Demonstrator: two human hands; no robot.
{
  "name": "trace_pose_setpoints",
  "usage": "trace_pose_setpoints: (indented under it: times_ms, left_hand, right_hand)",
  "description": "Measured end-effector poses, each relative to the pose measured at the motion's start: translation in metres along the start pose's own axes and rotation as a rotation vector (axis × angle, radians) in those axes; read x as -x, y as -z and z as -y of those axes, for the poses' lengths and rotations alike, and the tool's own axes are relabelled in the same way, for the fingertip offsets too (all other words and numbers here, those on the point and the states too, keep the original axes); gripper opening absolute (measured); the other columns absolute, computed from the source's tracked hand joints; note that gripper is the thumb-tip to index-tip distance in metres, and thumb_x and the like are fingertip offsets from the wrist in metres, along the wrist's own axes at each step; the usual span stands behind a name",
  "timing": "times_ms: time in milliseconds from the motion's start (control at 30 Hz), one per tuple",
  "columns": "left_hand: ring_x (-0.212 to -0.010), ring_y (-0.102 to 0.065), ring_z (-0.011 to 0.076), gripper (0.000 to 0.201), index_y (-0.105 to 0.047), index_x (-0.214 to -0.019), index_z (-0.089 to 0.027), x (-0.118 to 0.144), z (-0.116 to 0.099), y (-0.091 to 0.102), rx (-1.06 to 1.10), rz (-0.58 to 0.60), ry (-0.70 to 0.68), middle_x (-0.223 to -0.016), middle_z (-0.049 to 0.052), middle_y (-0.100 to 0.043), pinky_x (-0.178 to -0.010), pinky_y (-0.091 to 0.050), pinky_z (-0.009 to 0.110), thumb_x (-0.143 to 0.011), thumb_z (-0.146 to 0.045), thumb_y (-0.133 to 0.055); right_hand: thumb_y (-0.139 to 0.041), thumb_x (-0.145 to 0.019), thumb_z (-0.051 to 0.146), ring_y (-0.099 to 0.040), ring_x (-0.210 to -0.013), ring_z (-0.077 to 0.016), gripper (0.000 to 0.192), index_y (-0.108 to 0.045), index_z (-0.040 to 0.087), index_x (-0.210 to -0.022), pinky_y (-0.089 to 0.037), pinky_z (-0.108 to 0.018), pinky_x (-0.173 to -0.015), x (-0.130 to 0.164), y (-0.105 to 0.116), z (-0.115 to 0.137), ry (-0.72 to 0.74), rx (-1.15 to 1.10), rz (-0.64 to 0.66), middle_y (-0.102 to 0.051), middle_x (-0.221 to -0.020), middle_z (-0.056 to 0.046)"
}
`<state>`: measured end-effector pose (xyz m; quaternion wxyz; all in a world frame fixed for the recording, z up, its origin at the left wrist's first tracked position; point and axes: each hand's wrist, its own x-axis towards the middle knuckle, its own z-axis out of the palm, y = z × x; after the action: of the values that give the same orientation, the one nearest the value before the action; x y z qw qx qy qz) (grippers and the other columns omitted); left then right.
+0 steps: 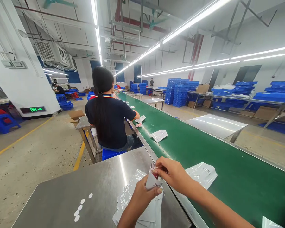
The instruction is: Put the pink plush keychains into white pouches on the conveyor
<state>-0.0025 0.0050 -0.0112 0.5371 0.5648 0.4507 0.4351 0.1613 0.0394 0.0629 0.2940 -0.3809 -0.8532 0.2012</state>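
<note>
My left hand (142, 194) is wrapped round a small white pouch (152, 181), holding it upright with its top spread apart. At the mouth of that pouch, the fingers of my right hand (169, 171) are pinched together, partly inside. Something red shows in the opening by my fingertips; what it is I cannot make out. Beneath my left hand lies a fanned pile of flat white pouches (127, 198) on the metal table (97, 177). Several white round stickers or discs (80, 207) lie to the left on the same table.
A green conveyor belt (180, 142) runs along my right, carrying a near white pouch (203, 174) and a farther one (159, 135). Ahead on the left, a seated person (109, 117) reaches over the belt. Blue crates (178, 91) are stacked beyond it, past a metal table (216, 125).
</note>
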Motion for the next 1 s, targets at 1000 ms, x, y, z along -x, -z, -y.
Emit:
trace_pose_setpoints:
  times_ms: [1000]
  left_hand:
    - [-0.136, -0.016, 0.0325, 0.064, -0.044, -0.132, -0.019, 0.004, 0.071, 0.037, -0.88, -0.131, 0.089, -0.146, 0.008, -0.031, -0.111, -0.006, 0.051, -0.075, -0.043, -0.057]
  right_hand:
    - [-0.051, -0.073, 0.059, -0.064, -0.073, -0.0288, 0.036, -0.063, 0.025, -0.067, -0.044, -0.041, -0.069, 0.04, 0.049, -0.232, -0.851, 0.056, 0.018, -0.067, -0.085, -0.018]
